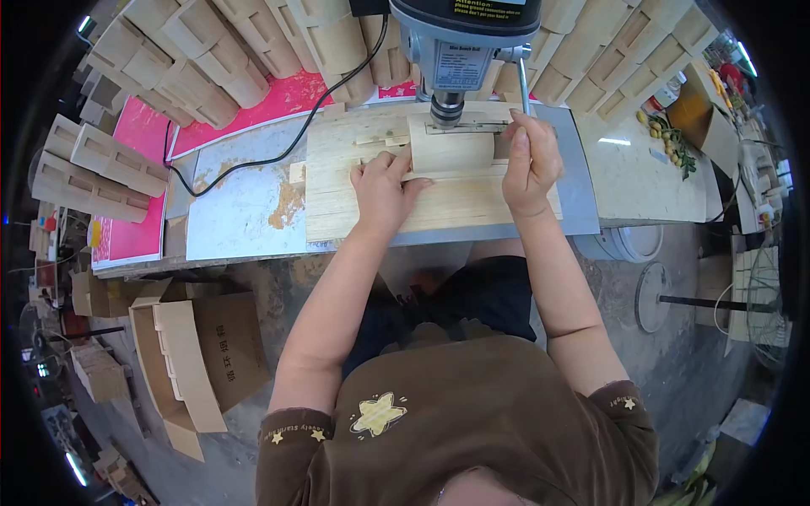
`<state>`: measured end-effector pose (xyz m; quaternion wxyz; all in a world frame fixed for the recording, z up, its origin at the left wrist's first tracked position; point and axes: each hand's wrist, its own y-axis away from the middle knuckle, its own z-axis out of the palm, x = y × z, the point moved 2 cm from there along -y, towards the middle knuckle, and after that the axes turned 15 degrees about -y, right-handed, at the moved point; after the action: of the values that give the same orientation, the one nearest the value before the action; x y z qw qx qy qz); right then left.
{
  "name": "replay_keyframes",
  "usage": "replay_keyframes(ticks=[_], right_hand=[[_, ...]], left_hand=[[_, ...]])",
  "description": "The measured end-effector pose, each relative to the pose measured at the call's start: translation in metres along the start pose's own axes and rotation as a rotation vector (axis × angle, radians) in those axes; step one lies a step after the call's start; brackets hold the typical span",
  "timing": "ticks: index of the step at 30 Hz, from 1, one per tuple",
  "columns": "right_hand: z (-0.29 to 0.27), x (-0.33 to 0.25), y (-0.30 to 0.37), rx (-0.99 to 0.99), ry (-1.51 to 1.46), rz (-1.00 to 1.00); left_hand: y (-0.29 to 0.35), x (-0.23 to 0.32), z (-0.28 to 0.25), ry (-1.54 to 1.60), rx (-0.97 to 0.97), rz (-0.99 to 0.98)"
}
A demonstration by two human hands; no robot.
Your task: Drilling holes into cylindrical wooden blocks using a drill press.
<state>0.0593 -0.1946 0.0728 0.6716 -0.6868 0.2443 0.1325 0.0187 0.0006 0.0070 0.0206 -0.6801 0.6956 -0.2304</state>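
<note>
Hands (pixel 386 190) flanking wooden piece (pixel 453 152), left touching, right (pixel 533 160) on lever (pixel 523 84)

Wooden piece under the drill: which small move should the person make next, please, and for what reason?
Probably the left hand should press the wooden piece firmly onto the board: the chuck stands over its far side, and the right hand is at the lever. Whether the bit touches wood, I cannot tell.
</note>
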Motion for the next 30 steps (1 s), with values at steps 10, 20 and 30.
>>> replay_keyframes(ticks=[10, 20, 30], right_hand=[[-0.011, -0.050, -0.092, -0.007, 0.050, -0.039], [-0.005, 0.014, -0.180, -0.193, -0.030, 0.270], [-0.039, 0.015, -0.014, -0.746, 0.185, 0.487]], left_hand=[[-0.002, -0.007, -0.001, 0.060, -0.010, -0.046], [-0.007, 0.005, 0.010, 0.336, 0.124, -0.148], [-0.002, -0.024, -0.025, 0.380, 0.163, -0.018]])
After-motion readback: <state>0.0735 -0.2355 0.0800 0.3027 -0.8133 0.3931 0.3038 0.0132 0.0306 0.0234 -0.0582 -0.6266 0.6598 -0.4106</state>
